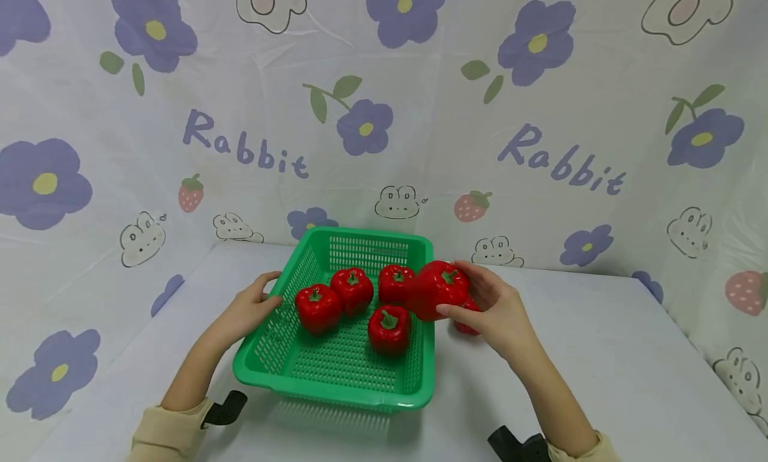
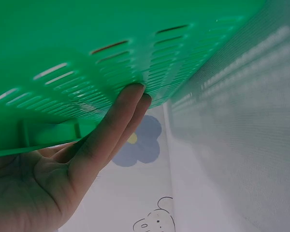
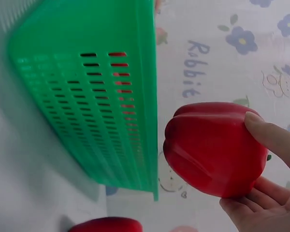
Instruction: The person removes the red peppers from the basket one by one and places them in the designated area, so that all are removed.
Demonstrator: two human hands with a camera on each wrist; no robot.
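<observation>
Over the green basket's [image 1: 336,401] right rim, the person's right hand [image 1: 501,309] has thumb and fingers clamped on a red pepper [image 1: 438,292], its long axis steep but tilted: stem end up and rightward, lobed bottom down and left. The left hand [image 1: 243,312] lays straight fingers against the basket's left side; four peppers [image 1: 390,332] sit inside.

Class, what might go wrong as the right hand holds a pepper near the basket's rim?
The held pepper might slip, as the right hand grips only one end. Lowered carelessly, it could clip the basket or bump a pepper inside. The left hand, at the basket's side, might shift it.
</observation>
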